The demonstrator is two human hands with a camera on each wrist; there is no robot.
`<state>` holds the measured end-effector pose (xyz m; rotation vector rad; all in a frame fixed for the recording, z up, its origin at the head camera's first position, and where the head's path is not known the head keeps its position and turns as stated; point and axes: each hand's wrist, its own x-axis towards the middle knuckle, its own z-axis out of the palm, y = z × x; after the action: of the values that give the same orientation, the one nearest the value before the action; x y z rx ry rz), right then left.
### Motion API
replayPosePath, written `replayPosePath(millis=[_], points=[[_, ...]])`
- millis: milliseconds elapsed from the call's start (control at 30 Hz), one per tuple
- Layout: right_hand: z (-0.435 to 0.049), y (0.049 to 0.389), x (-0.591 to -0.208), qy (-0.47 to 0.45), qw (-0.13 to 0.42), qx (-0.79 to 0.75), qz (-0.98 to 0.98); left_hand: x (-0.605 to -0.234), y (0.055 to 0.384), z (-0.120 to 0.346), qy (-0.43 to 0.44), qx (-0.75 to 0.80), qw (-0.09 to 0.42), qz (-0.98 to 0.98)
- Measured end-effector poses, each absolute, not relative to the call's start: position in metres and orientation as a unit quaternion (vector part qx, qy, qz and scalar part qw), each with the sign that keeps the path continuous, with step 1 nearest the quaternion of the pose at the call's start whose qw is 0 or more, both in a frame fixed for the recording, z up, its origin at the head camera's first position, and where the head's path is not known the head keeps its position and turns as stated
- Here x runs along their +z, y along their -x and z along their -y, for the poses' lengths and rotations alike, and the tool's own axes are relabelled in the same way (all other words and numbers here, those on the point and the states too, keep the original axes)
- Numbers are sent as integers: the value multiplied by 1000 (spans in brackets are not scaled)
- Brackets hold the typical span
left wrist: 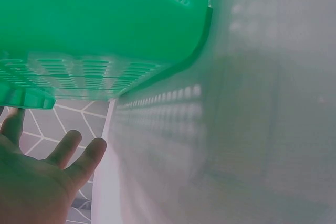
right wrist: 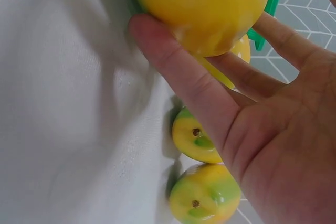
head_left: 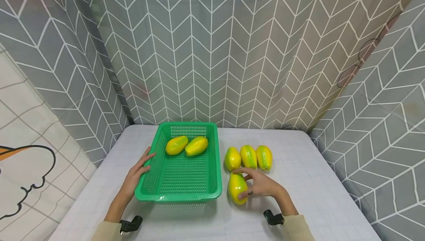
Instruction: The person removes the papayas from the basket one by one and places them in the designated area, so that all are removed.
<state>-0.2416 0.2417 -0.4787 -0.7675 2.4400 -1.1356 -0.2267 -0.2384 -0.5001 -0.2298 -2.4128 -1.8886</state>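
In the head view, my right hand (head_left: 261, 184) holds a yellow-green papaya (head_left: 236, 187) between thumb and fingers, just right of the green basket (head_left: 179, 198). The right wrist view shows the thumb (right wrist: 184, 72) along the near side of this papaya (right wrist: 205, 3), with other fingers on its far side. My left hand (head_left: 132, 177) rests its spread, fairly straight fingers at the basket's left rim. From the left wrist, the hand (left wrist: 39, 182) appears beside and below the basket wall (left wrist: 105, 14). Two papayas (head_left: 176, 145) lie at the far end inside the basket.
Behind the held fruit, three more papayas (head_left: 248, 156) stand side by side on the white-covered table (head_left: 292, 167). Grey patterned curtains (head_left: 212, 56) enclose the back and sides. A white cloth with a cartoon print (head_left: 26, 174) hangs at the left.
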Motion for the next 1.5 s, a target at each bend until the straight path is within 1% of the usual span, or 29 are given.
replayPosePath(millis=[367,800,1067,1233,1500], points=[[-243,241,-474,267,165,-393,-864,-500,225,239,75,-619,33,781],[-247,241,-451,229,162,-421,-863,-501,223,240,74,-620,31,781],[-236,249,-433,229,121,-418,-871,-500,224,240,74,-619,34,782],[-222,257,-423,250,95,-422,-866,-501,226,240,73,-619,34,781],[-196,270,-410,255,63,-418,-870,-502,227,239,79,-620,37,780]])
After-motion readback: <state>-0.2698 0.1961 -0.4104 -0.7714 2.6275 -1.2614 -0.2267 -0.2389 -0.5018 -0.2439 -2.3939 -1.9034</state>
